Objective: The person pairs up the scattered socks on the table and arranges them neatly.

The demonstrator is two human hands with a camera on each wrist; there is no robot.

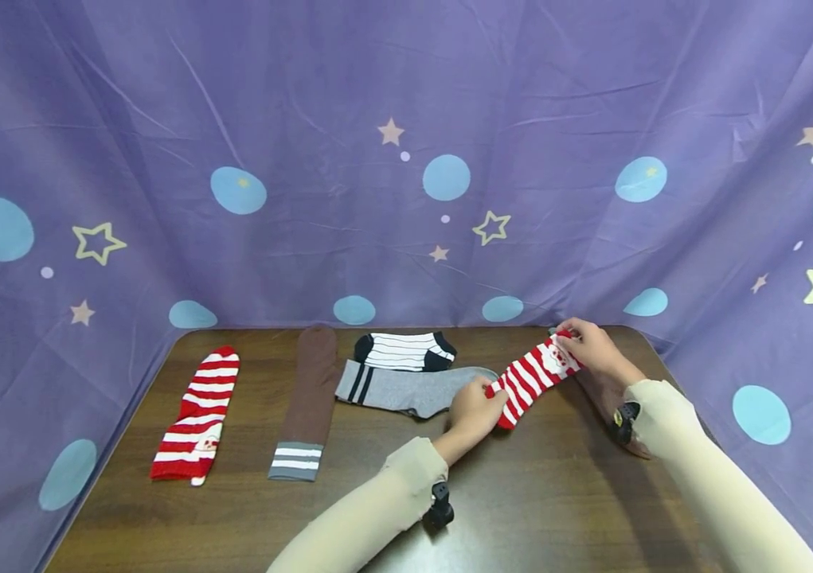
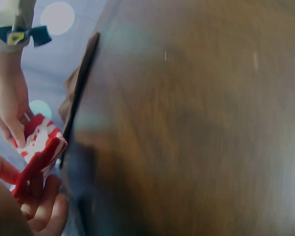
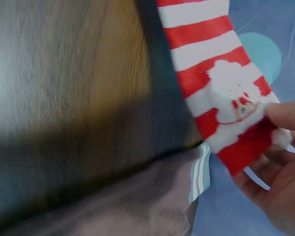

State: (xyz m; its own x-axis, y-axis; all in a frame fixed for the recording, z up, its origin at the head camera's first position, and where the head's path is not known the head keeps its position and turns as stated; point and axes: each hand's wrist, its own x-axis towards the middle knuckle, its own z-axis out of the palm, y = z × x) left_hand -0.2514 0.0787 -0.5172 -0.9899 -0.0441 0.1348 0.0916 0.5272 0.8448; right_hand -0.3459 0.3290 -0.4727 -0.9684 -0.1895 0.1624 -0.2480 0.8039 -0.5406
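Observation:
A red-and-white striped sock (image 1: 526, 380) with a Santa face is stretched between my two hands. My left hand (image 1: 476, 410) pinches its red toe end, while my right hand (image 1: 595, 350) grips the cuff beside the Santa face. In the right wrist view, the thumb presses the sock (image 3: 206, 59) near a white pompom, with fingers behind it. Beneath my right forearm lies a brown sock (image 3: 137, 201) with a striped cuff, partly hidden. Close to my left hand is a grey sock (image 1: 406, 388) with two black bands.
Another striped Santa sock (image 1: 198, 414) lies at the far left. A brown sock (image 1: 306, 398) with a grey-and-white cuff lies right of it. Behind the grey sock is a white ankle sock (image 1: 406, 351) with black lines. A purple curtain (image 1: 334, 199) borders the wooden table (image 1: 521, 509).

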